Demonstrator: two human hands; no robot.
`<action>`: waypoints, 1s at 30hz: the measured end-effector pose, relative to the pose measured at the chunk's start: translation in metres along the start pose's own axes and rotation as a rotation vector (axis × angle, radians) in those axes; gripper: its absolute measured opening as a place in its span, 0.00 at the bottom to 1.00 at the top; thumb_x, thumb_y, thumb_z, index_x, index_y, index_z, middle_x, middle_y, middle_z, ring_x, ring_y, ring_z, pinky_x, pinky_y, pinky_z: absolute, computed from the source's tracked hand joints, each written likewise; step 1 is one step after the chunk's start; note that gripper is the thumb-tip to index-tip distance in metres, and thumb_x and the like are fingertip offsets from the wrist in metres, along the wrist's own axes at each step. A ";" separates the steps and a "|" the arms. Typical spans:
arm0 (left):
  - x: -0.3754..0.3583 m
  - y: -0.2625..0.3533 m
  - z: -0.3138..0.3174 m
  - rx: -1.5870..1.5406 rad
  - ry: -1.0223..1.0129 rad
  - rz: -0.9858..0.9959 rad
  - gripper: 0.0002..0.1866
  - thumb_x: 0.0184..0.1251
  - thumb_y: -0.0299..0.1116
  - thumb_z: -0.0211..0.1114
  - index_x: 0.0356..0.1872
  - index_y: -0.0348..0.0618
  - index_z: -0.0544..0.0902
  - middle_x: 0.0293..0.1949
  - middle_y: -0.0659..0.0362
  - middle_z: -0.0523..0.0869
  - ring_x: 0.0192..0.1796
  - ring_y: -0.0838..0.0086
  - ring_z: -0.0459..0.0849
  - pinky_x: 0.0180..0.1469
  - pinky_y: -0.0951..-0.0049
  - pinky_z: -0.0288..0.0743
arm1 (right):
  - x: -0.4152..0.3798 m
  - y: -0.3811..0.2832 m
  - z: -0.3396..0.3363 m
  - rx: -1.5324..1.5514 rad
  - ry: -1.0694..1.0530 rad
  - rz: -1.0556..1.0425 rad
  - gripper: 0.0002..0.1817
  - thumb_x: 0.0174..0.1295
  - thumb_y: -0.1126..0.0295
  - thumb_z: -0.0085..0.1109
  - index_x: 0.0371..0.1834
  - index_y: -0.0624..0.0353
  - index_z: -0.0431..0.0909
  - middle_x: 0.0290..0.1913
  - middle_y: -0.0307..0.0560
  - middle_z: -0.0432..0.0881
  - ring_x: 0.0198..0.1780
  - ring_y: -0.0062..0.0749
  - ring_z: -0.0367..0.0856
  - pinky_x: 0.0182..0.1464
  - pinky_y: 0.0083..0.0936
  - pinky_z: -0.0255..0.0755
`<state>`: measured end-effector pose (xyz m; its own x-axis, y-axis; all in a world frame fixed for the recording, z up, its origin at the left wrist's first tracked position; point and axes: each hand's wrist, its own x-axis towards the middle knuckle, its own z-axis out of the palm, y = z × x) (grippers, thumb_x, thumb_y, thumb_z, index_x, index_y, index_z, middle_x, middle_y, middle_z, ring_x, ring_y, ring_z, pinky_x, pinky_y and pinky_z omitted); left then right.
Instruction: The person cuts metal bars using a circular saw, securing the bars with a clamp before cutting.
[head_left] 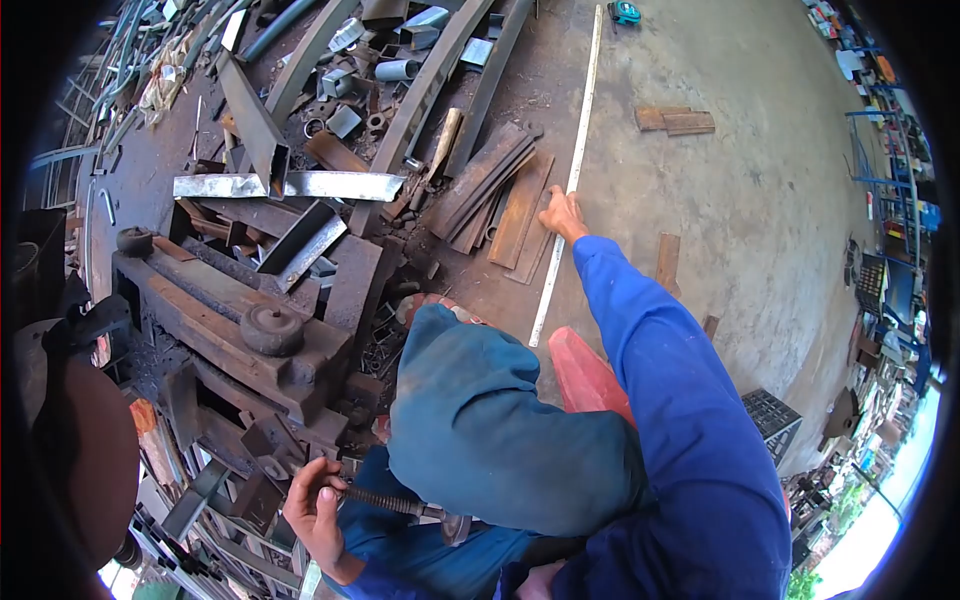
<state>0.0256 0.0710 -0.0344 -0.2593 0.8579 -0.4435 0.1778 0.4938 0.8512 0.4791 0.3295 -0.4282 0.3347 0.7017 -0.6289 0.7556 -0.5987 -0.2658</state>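
My right hand [564, 214] reaches forward over the floor, its fingers bent and closed at the edge of a flat steel bar [533, 246]. Right beside that bar lies a wider rusty flat bar [518, 222]. A long white strip [588, 100] runs along the floor and passes by this hand, partly covered by it. Near my left thigh, my left hand [318, 508] is closed around the end of a hammer-like tool [385, 500] with a ribbed handle. The metal head of the tool rests near my leg.
Dark flat bars [482, 188] and mixed scrap metal lie to the left. A heavy rusty machine base [230, 310] stands near my left knee. Short rusty plates [676, 121], a teal tape measure [624, 13] and a black crate [770, 415] are on the right.
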 end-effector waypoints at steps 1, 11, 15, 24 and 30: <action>0.000 -0.001 0.001 -0.001 -0.001 0.002 0.22 0.71 0.33 0.66 0.60 0.30 0.81 0.48 0.50 0.87 0.42 0.74 0.82 0.48 0.77 0.75 | -0.007 0.002 0.004 0.002 0.000 0.000 0.39 0.56 0.67 0.67 0.74 0.49 0.66 0.70 0.71 0.66 0.69 0.68 0.73 0.69 0.50 0.72; -0.005 -0.002 0.003 0.030 0.007 0.022 0.20 0.71 0.32 0.66 0.60 0.31 0.81 0.48 0.51 0.88 0.42 0.75 0.82 0.46 0.78 0.74 | -0.117 0.046 0.086 -0.326 0.081 -0.174 0.38 0.53 0.66 0.68 0.67 0.69 0.66 0.60 0.58 0.69 0.65 0.52 0.70 0.61 0.51 0.72; -0.008 -0.005 0.001 0.007 0.015 0.022 0.20 0.71 0.31 0.66 0.60 0.31 0.81 0.49 0.51 0.88 0.43 0.75 0.82 0.46 0.78 0.74 | -0.137 0.059 0.071 -0.561 0.179 -0.377 0.43 0.50 0.67 0.69 0.72 0.68 0.65 0.63 0.55 0.69 0.64 0.47 0.71 0.58 0.43 0.69; -0.005 -0.003 0.002 -0.019 0.015 -0.006 0.19 0.71 0.27 0.66 0.60 0.30 0.81 0.50 0.51 0.87 0.44 0.77 0.83 0.49 0.78 0.76 | -0.129 0.055 0.084 -0.890 0.261 -1.275 0.22 0.68 0.63 0.52 0.63 0.58 0.76 0.59 0.47 0.76 0.65 0.39 0.71 0.63 0.40 0.64; -0.006 -0.003 0.001 -0.020 0.020 0.013 0.18 0.72 0.26 0.66 0.60 0.30 0.81 0.50 0.53 0.87 0.45 0.78 0.83 0.50 0.79 0.77 | -0.122 0.044 0.074 -0.948 0.124 -1.390 0.11 0.64 0.63 0.55 0.43 0.54 0.81 0.41 0.41 0.76 0.53 0.35 0.73 0.56 0.36 0.65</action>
<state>0.0275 0.0645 -0.0349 -0.2765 0.8610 -0.4269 0.1620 0.4796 0.8624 0.4302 0.1886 -0.4171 -0.8239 0.5120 -0.2430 0.5277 0.8494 0.0007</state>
